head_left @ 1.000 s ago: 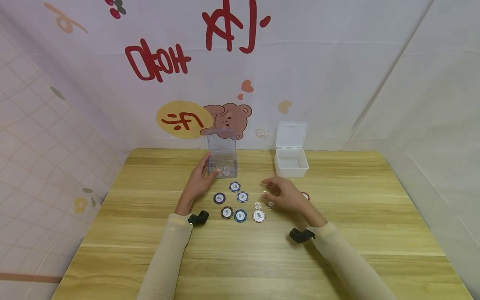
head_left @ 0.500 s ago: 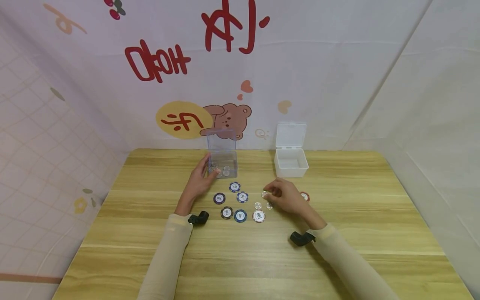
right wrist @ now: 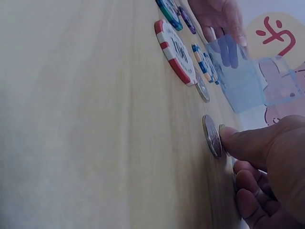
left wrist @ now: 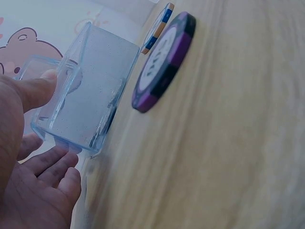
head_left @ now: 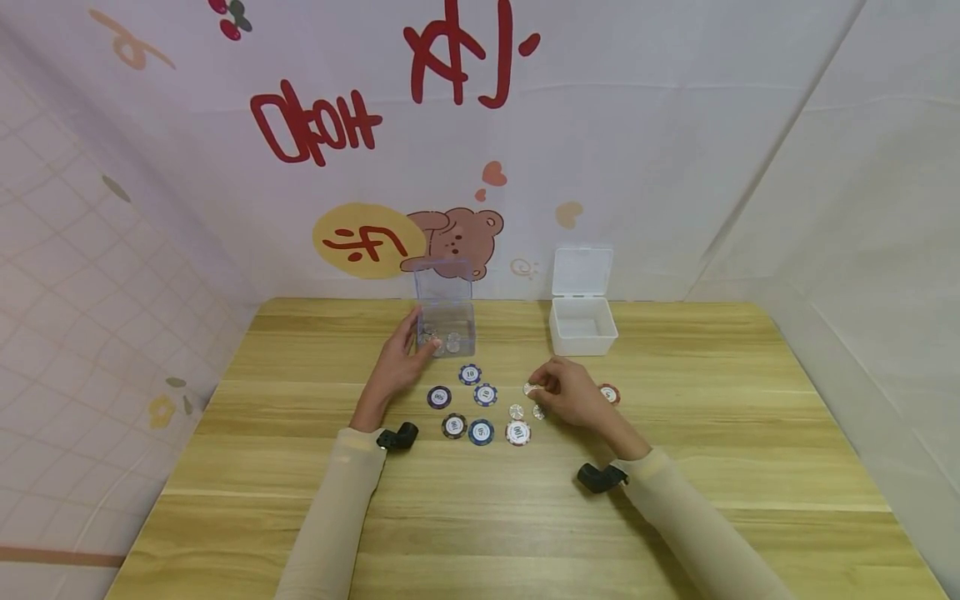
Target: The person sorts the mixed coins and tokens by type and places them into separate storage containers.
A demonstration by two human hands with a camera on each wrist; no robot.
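On the wooden bench (head_left: 300,508), the person's left hand (head_left: 396,362) rests at about ten o'clock from the cluster of chips, its fingers (left wrist: 47,164) straight and its thumb laid against the side of a clear plastic box (head_left: 446,312); it braces the box rather than gripping it. The box stands open with its lid upright, and a few coins (head_left: 452,340) lie inside. Just below it, toward six o'clock, six poker chips (head_left: 480,432) lie flat in a loose group, a purple one (left wrist: 162,62) nearest the left hand. Right of them, at about three o'clock, the right hand (head_left: 573,396) has its fingers (right wrist: 248,145) curled and pinching a silver coin (right wrist: 212,135) tipped up on its edge on the bench. Two more coins (head_left: 516,411) lie flat just beside it. A red chip (head_left: 609,394) lies right of the hand. At about one o'clock, an open white box (head_left: 582,325) stands apart with its lid raised.
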